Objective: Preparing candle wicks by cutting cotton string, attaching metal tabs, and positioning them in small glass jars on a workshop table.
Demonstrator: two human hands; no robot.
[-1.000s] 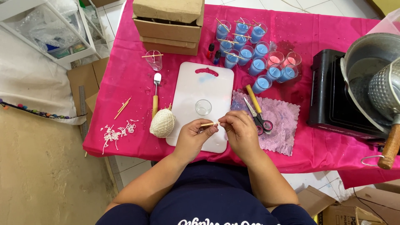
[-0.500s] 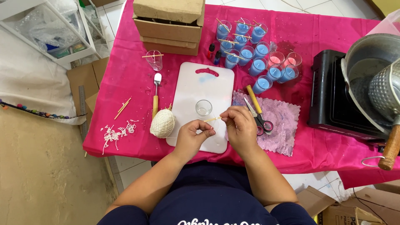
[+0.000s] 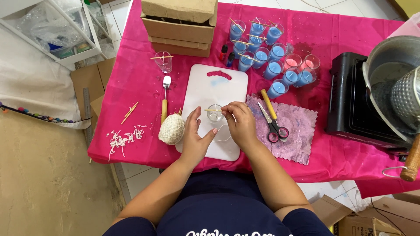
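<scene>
Pink-clothed table (image 3: pixel 131 144) — white cutting board (image 3: pixel 205 87), tiled floor (image 3: pixel 306 4)

We saw a small clear glass cup (image 3: pixel 215 112) on a smooth white plastic cutting board (image 3: pixel 213 87); beside that board lay a matt cream ball of string (image 3: pixel 171 129) and a rough purple cloth (image 3: pixel 298 126).

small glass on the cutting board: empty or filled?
Empty: the small glass shows clear, no coloured wax; a stick lies across its rim, held by the right hand.

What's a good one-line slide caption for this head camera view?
Right hand lays a wooden stick across an empty glass on a white cutting board, left hand beside it.
</scene>
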